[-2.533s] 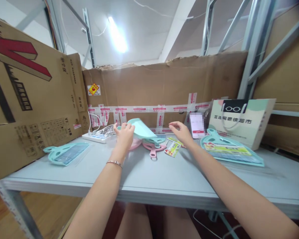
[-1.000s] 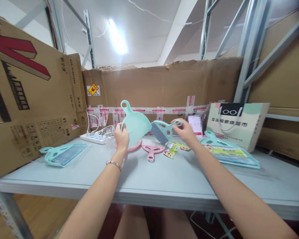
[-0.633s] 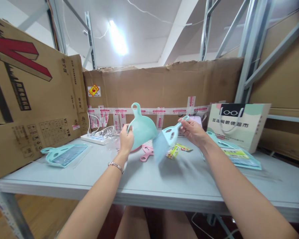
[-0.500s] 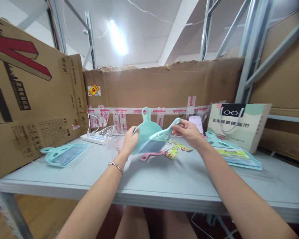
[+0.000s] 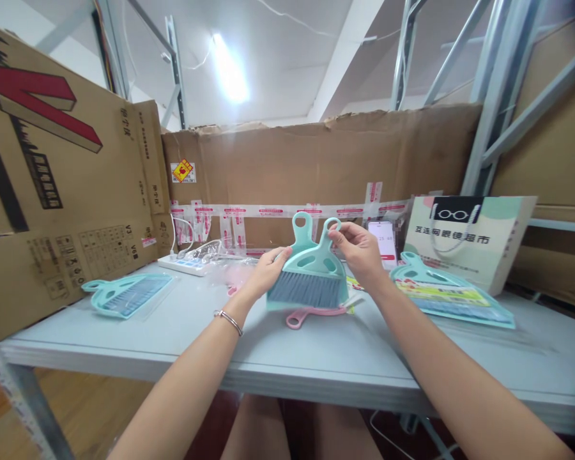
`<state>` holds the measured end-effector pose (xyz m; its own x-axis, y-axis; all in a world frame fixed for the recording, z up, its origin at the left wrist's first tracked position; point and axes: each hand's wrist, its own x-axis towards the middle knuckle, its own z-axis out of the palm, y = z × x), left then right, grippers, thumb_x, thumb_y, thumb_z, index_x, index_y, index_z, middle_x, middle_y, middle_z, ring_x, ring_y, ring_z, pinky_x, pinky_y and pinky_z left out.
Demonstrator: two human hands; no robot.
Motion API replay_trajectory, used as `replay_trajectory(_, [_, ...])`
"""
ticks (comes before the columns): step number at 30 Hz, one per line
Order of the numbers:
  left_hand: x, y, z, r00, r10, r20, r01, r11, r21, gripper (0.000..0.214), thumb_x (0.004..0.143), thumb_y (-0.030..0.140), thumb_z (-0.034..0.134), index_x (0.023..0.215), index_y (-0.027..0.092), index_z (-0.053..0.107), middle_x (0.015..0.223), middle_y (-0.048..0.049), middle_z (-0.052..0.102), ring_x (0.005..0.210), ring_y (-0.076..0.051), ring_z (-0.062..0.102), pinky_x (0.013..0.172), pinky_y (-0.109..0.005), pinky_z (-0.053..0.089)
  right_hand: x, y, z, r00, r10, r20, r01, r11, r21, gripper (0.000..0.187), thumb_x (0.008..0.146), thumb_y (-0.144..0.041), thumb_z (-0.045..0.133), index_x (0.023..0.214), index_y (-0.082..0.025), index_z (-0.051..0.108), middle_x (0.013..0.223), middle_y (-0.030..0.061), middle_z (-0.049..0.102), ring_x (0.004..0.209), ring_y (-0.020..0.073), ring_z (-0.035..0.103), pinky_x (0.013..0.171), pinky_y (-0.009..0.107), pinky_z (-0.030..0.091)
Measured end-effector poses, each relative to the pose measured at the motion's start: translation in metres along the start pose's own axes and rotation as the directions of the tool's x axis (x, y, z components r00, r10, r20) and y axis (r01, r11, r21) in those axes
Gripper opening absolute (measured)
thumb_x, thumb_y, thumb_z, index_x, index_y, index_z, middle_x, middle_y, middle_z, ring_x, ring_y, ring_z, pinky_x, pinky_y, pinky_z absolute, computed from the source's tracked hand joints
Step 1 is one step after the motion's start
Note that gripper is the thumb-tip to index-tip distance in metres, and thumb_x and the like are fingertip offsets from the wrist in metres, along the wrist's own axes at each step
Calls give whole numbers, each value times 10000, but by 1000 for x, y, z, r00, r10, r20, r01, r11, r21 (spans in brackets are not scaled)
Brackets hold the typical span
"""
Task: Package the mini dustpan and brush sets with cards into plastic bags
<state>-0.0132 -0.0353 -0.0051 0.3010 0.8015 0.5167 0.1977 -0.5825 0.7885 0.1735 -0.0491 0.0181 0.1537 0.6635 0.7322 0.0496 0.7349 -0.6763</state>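
My left hand grips the left edge of a mint-green dustpan, which is held upright above the table. In front of the dustpan, my right hand pinches the looped handle end of a matching hand brush. The brush's grey bristles point down and lie against the dustpan, with the two handles side by side at the top. Below them, a pink handled piece lies on the table, mostly hidden by the held set.
At left lies a wrapped green brush set; another with a yellow label lies at right. Behind are a power strip, clear plastic wrap, a phone and a paper bag. Cardboard walls the table's back.
The brush has swung from tilted in front of the dustpan to upright against it, bristles down. My right hand has brought its handle beside the dustpan's handle.
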Motion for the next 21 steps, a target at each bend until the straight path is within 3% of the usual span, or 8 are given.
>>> replay_trajectory(4, [-1,2,-1,998,-51,44,53,997,-50,524,826,584,385,891,137,651,831,-54,644,832,-188,548,752,-287,407,3,7,9,998,20,-51,-20,1000,-3,313,624,-469,686,715,-184,593,548,-42,508,503,81,445,490,218,368])
replay_trajectory(8, [-5,9,-1,990,-42,137,42,999,8,396,772,487,542,970,160,645,938,-52,651,902,-197,547,785,-282,403,0,11,17,998,60,-24,-61,997,-49,307,619,-455,687,701,-172,603,568,-35,529,512,82,439,511,228,368])
replay_trajectory(11, [-7,11,0,981,-77,181,73,997,29,357,757,426,569,986,161,643,975,-47,650,900,-194,549,795,-290,406,-1,11,20,997,49,-59,-55,992,-113,305,625,-448,689,709,-165,612,563,-40,508,512,79,424,511,227,361])
replay_trajectory(14, [-7,9,1,973,-128,194,131,991,-4,355,761,422,565,984,156,638,975,-48,653,900,-196,554,795,-296,411,0,13,16,995,67,-80,-75,991,-110,361,623,-445,694,850,-173,625,618,-33,537,554,92,470,537,230,396])
replay_trajectory(16, [-7,8,1,967,-174,185,182,983,-31,359,759,431,568,976,153,635,967,-52,657,887,-196,562,777,-294,419,2,15,12,988,148,-49,-150,988,-43,461,598,-436,715,972,-190,604,719,-11,598,627,112,533,586,243,437])
replay_trajectory(18, [-7,7,0,963,-203,175,214,976,-45,367,758,431,569,990,154,631,988,-57,657,898,-201,565,777,-295,422,2,15,6,949,300,93,-302,953,7,512,570,-428,736,1002,-188,604,783,15,640,676,132,575,628,264,465])
replay_trajectory(21, [-8,9,0,963,-192,191,196,981,-3,363,773,406,552,1033,163,624,1042,-56,648,955,-210,552,817,-302,413,1,14,0,822,466,328,-482,875,-37,443,554,-427,751,888,-152,657,714,32,661,631,142,584,601,266,466])
